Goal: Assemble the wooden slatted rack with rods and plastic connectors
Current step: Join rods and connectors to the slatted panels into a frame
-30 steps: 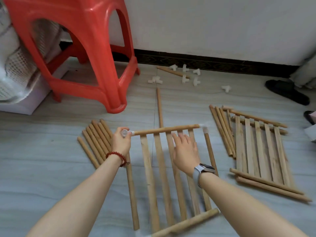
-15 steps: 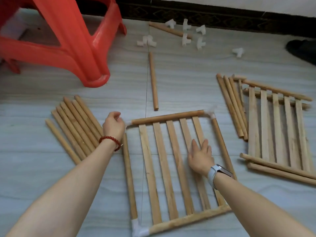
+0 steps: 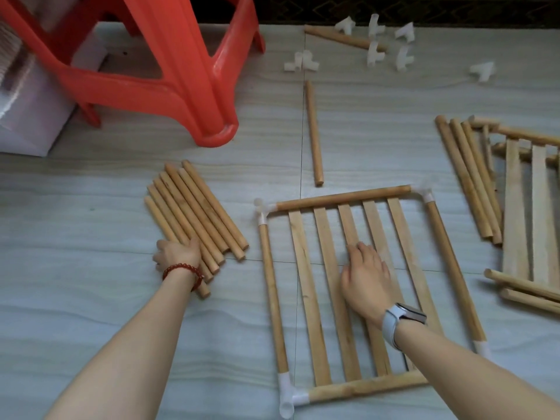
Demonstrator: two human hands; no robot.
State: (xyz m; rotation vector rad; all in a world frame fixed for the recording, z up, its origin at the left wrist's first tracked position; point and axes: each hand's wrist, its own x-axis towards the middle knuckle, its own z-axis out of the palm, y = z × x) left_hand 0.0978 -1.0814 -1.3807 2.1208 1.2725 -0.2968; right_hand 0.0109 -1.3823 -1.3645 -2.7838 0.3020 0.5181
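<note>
A square slatted frame [image 3: 306,286] lies flat on the floor, its rods joined by white plastic connectors at the corners, such as the near left one [image 3: 288,395] and the far left one [image 3: 261,207]. My right hand [image 3: 365,277] rests flat on the middle slats, fingers fairly straight. To the left of the frame lies a pile of several loose wooden rods [image 3: 197,213]. My left hand [image 3: 177,254] is on their near ends, fingers curled over a rod.
Several loose white connectors [image 3: 374,53] and a rod lie far ahead by the wall. A single rod [image 3: 313,131] lies beyond the frame. More rods [image 3: 466,177] and a second slatted panel [image 3: 515,207] are at the right. A red plastic stool [image 3: 181,86] stands far left.
My left hand has left the frame's far left corner and moved left onto the rod pile. My right hand slid nearer along the slats. The view has tilted down.
</note>
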